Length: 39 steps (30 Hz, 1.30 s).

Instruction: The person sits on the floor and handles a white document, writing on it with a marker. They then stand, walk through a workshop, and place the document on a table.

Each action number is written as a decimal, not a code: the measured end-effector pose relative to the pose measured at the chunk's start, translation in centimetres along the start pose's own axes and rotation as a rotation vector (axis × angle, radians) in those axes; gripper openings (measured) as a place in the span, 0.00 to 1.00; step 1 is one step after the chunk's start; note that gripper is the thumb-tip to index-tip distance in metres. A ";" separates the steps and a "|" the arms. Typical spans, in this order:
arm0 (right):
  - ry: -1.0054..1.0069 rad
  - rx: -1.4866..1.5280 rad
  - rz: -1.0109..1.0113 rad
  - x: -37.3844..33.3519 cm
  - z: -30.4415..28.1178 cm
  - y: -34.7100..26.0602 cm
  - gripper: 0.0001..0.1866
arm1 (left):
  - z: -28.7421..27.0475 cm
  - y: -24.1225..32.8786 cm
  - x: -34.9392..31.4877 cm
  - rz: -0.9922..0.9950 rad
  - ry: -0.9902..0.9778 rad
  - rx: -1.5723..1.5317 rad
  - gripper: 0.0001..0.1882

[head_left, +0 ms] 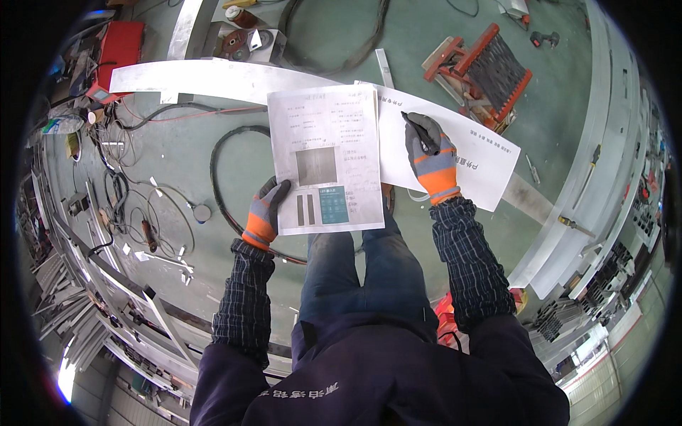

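A printed page [291, 138] with a grey picture and a teal block is held up before me. My left hand [263, 213], in an orange and grey glove with dark fingertips, grips its lower left edge. To the right, partly behind that page, a larger white sheet [490, 163] with a few printed lines slants down. My right hand [432, 160], gloved alike, is over this sheet with its fingers curled together. Something dark may be between them, but it blends with the dark fingertips.
A long pale metal strip [192, 77] crosses beyond the papers. Farther off are a red rack-like stand [483, 74], a red case [117, 53] and a box [263, 46] with grinding discs. Cables [217, 160] loop over the green floor. Metal profiles [568, 220] line the right.
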State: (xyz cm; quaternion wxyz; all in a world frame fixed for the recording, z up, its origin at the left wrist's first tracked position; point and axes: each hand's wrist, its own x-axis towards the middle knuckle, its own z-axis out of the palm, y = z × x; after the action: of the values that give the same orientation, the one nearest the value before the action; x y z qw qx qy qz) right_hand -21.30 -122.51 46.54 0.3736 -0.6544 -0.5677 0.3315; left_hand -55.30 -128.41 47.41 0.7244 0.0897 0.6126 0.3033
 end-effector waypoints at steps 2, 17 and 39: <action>0.026 0.032 0.017 0.2 0.3 0.4 0.12 | -0.1 0.0 0.0 0.015 -0.008 0.031 0.15; -0.002 0.127 0.159 -0.8 0.5 -0.7 0.11 | 0.4 0.4 -0.2 0.060 0.005 0.078 0.17; 0.038 0.148 0.062 -0.6 0.5 -0.6 0.11 | 0.2 0.0 0.1 0.089 0.013 0.164 0.17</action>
State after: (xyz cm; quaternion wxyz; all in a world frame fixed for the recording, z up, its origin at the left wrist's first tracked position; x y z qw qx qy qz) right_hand -22.08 -123.05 46.79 0.4212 -0.6485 -0.5140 0.3713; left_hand -55.07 -128.34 47.35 0.6963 0.1740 0.6355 0.2846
